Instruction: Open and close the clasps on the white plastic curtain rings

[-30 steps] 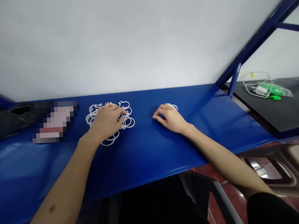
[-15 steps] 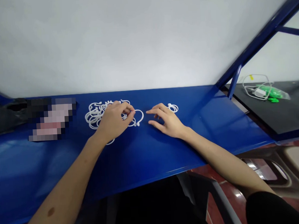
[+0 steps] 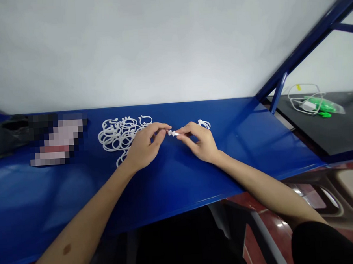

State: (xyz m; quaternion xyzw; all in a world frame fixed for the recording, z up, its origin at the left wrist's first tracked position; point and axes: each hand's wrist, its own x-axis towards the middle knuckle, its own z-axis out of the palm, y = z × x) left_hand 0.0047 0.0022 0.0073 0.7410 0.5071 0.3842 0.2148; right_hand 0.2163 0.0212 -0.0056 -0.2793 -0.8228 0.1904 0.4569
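Note:
Between my two hands is a white plastic shower curtain ring [image 3: 173, 133], its knobbed ends showing in the gap between my fingertips. My left hand [image 3: 149, 145] pinches one side of it, and my right hand [image 3: 199, 142] pinches the other. Fingers cover most of the ring. A tangled pile of white curtain rings [image 3: 117, 135] lies on the table behind and left of my left hand, which partly hides it. Just behind my right hand rests a smaller group of the same rings [image 3: 205, 124].
The blue table [image 3: 179, 191] meets a white wall. At left lie a blurred-out flat item [image 3: 61, 142] and a black bag [image 3: 5, 137]. On the right, past a blue frame post [image 3: 278, 93], a dark board [image 3: 321, 134] holds a white cable [image 3: 296, 106] and a green packet [image 3: 326, 105].
My left hand has moved right, carrying a ring away from the pile. My right hand, open and empty before, has closed on that ring's other side.

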